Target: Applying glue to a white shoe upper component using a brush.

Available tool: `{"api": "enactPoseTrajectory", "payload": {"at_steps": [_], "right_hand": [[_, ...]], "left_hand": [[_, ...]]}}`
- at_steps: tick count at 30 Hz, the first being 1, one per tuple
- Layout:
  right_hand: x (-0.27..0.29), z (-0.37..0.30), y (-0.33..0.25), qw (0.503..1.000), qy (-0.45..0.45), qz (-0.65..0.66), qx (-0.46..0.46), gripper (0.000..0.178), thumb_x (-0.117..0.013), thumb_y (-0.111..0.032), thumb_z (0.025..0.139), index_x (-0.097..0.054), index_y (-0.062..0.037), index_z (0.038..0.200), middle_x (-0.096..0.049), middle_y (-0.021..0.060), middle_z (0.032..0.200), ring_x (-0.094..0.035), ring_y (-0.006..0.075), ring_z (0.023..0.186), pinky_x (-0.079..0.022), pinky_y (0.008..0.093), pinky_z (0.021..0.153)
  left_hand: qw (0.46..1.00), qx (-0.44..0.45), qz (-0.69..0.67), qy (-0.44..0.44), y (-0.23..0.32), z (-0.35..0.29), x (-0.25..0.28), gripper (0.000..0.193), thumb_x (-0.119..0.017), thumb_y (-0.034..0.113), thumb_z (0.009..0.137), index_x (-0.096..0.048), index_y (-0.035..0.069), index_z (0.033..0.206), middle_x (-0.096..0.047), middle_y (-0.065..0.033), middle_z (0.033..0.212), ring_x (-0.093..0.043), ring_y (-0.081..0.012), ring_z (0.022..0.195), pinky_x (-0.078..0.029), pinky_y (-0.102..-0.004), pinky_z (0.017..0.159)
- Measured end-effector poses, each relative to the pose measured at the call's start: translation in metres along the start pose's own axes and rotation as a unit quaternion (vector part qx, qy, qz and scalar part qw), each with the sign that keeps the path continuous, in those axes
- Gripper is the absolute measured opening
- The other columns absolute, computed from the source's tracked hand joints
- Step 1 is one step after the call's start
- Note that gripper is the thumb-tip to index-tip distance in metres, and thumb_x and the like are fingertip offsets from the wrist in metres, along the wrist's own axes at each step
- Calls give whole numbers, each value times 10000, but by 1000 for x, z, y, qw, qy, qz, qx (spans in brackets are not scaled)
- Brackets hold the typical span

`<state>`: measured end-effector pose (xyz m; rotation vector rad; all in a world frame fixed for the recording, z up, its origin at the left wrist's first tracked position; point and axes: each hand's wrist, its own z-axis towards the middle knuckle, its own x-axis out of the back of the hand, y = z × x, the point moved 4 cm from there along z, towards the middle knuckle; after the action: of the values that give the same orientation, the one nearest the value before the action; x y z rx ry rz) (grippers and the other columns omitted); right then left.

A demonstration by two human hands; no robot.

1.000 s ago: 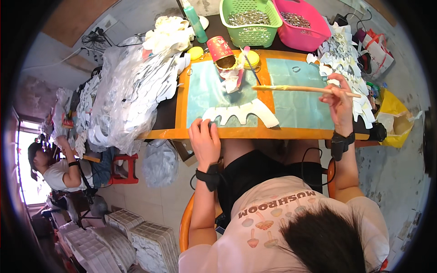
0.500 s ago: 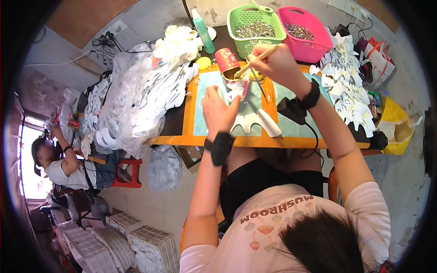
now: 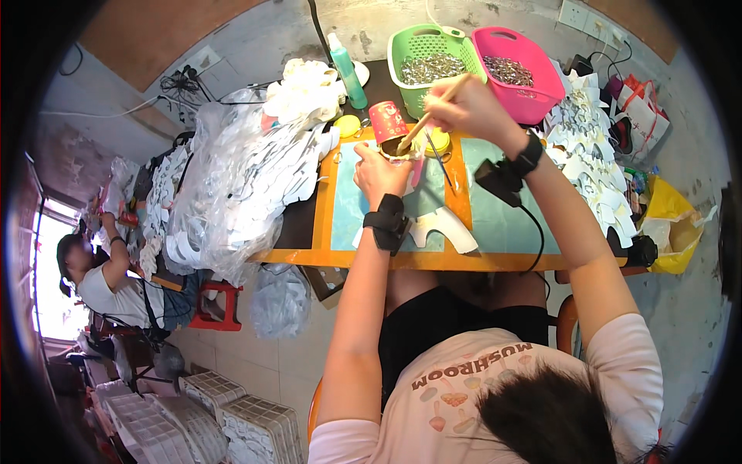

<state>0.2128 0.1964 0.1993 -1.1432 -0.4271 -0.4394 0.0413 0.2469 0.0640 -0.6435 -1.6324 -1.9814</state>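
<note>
My right hand point(image 3: 470, 112) is closed round a brush point(image 3: 433, 112) with a pale wooden handle. The brush's lower end reaches into the mouth of a tilted red cup point(image 3: 386, 122). At the cup's near rim is my left hand point(image 3: 380, 174), its fingers curled against the rim; their tips are partly hidden. White crumpled material point(image 3: 398, 157) shows between that hand and the cup. To the cup's right are a yellow round container point(image 3: 438, 141) and a thin dark metal tool point(image 3: 442, 164). A white curved cut-out piece point(image 3: 452, 229) lies nearer me on the blue-green mat.
Green point(image 3: 406, 50) and pink point(image 3: 541, 97) baskets of small metal parts stand at the back, beside a spray bottle point(image 3: 348, 73). White cut-outs pile up left point(image 3: 247, 170) and right point(image 3: 591, 147). A dark device point(image 3: 498, 183) with a cable hangs by my right wrist. Another person point(image 3: 116, 290) sits far left.
My left hand has moved from open beside the cup to its rim, with the fingers curling in. The brush stays in my right hand at the cup's mouth. The view has shifted slightly.
</note>
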Motion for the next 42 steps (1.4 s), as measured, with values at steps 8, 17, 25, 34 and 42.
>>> {"api": "enactPoseTrajectory", "payload": {"at_steps": [8, 17, 25, 34, 42], "right_hand": [[45, -43, 34, 979, 112, 161, -58, 196, -582, -151, 959, -656, 4, 864, -656, 39, 687, -625, 58, 563, -530, 187, 534], [59, -69, 28, 949, 218, 227, -18, 223, -549, -162, 992, -654, 33, 959, -683, 86, 799, -674, 100, 685, -577, 214, 652], [40, -95, 50, 880, 276, 387, 5, 193, -526, -99, 982, -624, 36, 1079, -695, 107, 867, -702, 145, 762, -609, 263, 728], [16, -124, 75, 915, 263, 299, -64, 146, -563, -94, 952, -641, 29, 948, -668, 79, 866, -696, 135, 763, -607, 260, 710], [32, -136, 74, 909, 323, 256, -54, 165, -537, -96, 958, -638, 33, 982, -683, 97, 900, -698, 149, 749, -607, 272, 723]], "left_hand": [[1000, -22, -13, 5, 1, 3, -2, 723, -846, 248, 624, -375, -4, 1111, -672, -218, 921, -618, -408, 957, -458, -488, 872], [997, -70, -33, -12, 5, -5, 10, 926, -928, 426, 562, -392, -40, 1155, -649, -285, 1037, -639, -428, 958, -483, -466, 862], [994, -103, -38, 29, -5, -63, 86, 841, -904, 346, 663, -474, -64, 1258, -600, -268, 1215, -602, -351, 1130, -472, -412, 955], [996, -65, -57, 2, -51, -133, 105, 668, -863, 283, 733, -536, -50, 1211, -607, -219, 1164, -581, -345, 1106, -454, -412, 962], [997, -80, -8, -3, -57, -151, 92, 602, -839, 261, 758, -566, -40, 1201, -617, -212, 1166, -594, -356, 1082, -459, -414, 951]]}}
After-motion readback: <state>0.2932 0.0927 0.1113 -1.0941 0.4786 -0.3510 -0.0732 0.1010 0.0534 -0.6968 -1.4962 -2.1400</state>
